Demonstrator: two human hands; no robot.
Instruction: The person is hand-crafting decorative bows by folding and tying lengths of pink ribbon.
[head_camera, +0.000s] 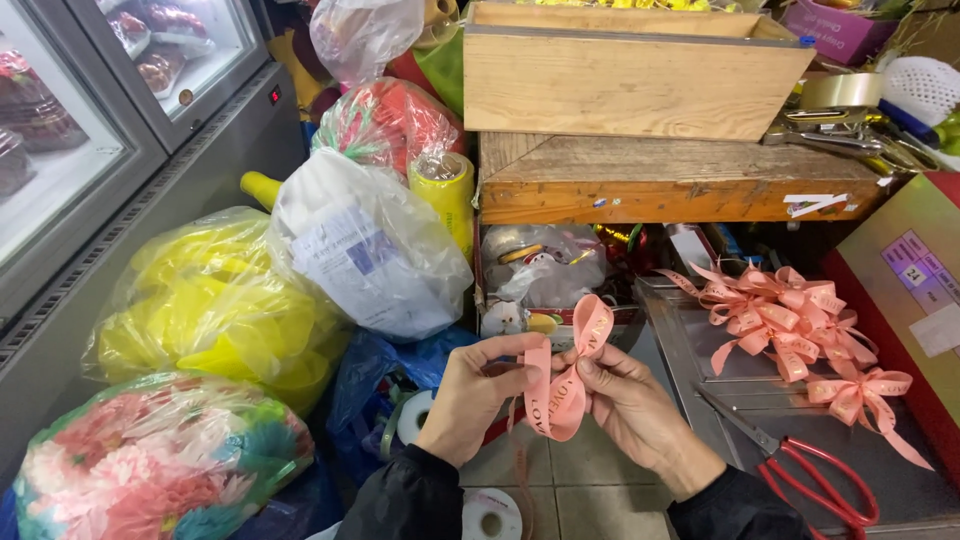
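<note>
Bare floor tiles (590, 480) lie open below; plastic bags (370, 250) crowd left, scissors (815, 480) and finished bows (790, 320) right.

Pink ribbon (563, 385): satin strip with pale printed lettering, folded into loops forming a partial bow. One loop stands upright, others hang down. Position: left of the red-handled scissors (815, 480), held above the tiled floor, pinched at its centre.

Between my hands: ribbon bow (565, 385).
Right of my grip: bow pile (790, 320), scissors (815, 480) nearer me.
Left: bags (370, 245).
</note>
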